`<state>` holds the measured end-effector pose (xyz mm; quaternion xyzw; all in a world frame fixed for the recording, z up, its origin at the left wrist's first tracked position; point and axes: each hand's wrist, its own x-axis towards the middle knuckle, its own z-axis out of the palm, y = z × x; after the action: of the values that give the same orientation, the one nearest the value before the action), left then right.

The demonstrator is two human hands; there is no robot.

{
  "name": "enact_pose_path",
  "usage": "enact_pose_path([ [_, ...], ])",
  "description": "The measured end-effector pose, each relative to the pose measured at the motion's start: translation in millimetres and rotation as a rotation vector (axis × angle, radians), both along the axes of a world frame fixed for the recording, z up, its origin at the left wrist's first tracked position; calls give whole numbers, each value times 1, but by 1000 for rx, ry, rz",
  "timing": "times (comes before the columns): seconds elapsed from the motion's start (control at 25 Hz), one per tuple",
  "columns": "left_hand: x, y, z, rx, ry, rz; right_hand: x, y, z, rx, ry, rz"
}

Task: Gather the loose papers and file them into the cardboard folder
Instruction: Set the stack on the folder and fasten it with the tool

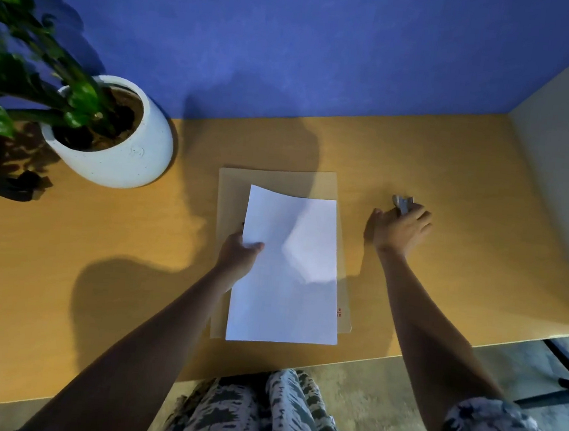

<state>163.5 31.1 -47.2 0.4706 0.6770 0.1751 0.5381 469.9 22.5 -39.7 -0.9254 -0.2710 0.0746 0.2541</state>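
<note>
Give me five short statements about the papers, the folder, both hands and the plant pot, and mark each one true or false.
1. The left hand grips the left edge of the white papers. True.
2. The papers lie beside the cardboard folder, clear of it. False: they lie over the folder.
3. The right hand rests on the papers. False: it is on the desk, right of the folder, at a small metallic object.
4. A white plant pot stands at the far left of the desk. True.
5. The folder stands upright against the wall. False: it lies flat.
</note>
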Motion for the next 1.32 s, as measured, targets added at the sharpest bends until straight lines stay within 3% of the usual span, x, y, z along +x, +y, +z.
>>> enact_pose_path([
  [0.16,-2,0,-1,-33,-18,-8,28,14,-7,-137,-23,53],
  [0.52,-7,-4,-1,-11,-55,-39,30,23,-13,-118,133,35],
  [0.76,-10,-7,3,-14,-108,-38,1,26,10,-45,540,122],
  [0.92,-11,-15,1,65,-113,-40,-47,27,32,110,1128,341],
  [1.0,-11,-20,0,111,-102,-50,-68,30,46,112,1272,392],
  [1.12,-12,-26,-1,107,-118,-46,-88,37,56,-67,1076,677],
  [1.32,-13,-28,-2,70,-120,-63,-103,49,77,-126,390,1210],
])
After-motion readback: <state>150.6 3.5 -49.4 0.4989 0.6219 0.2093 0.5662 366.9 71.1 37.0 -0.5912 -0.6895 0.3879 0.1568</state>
